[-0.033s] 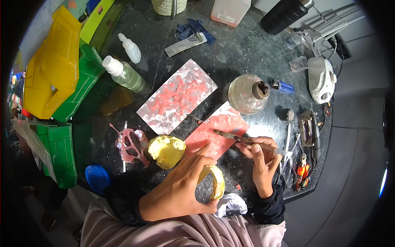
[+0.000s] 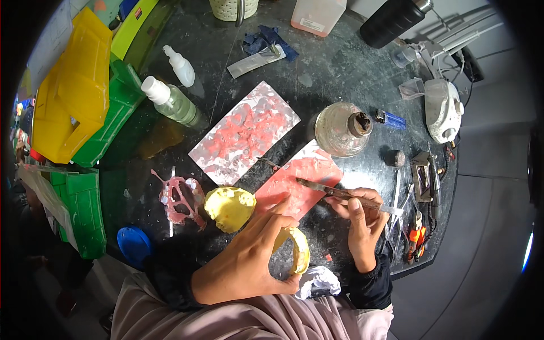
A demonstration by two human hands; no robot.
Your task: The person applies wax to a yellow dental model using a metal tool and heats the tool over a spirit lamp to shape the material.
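My left hand (image 2: 252, 258) is closed on a yellow horseshoe-shaped dental cast (image 2: 300, 252), fingers over its far side and thumb at its near edge. Between thumb and fingers of my right hand (image 2: 361, 224) is a wax knife (image 2: 340, 194) with a dark handle. Its blade end lies over a pink wax sheet (image 2: 277, 190), though I cannot tell if it touches. Left of that sheet stands a second yellow dental cast (image 2: 229, 208). Farther left lies a pink wax framework (image 2: 181, 201) with several tooth-like pieces. Crumpled white paper (image 2: 318, 282) is below the held cast.
A wax-smeared tile (image 2: 243, 133) lies beyond my left hand. Past the pink sheet stands a glass spirit burner (image 2: 340, 133), with a blue lighter (image 2: 391, 120) beside it. Pliers (image 2: 416, 241) lie at right; spray bottle (image 2: 170, 102) and green bins (image 2: 79, 209) stand left.
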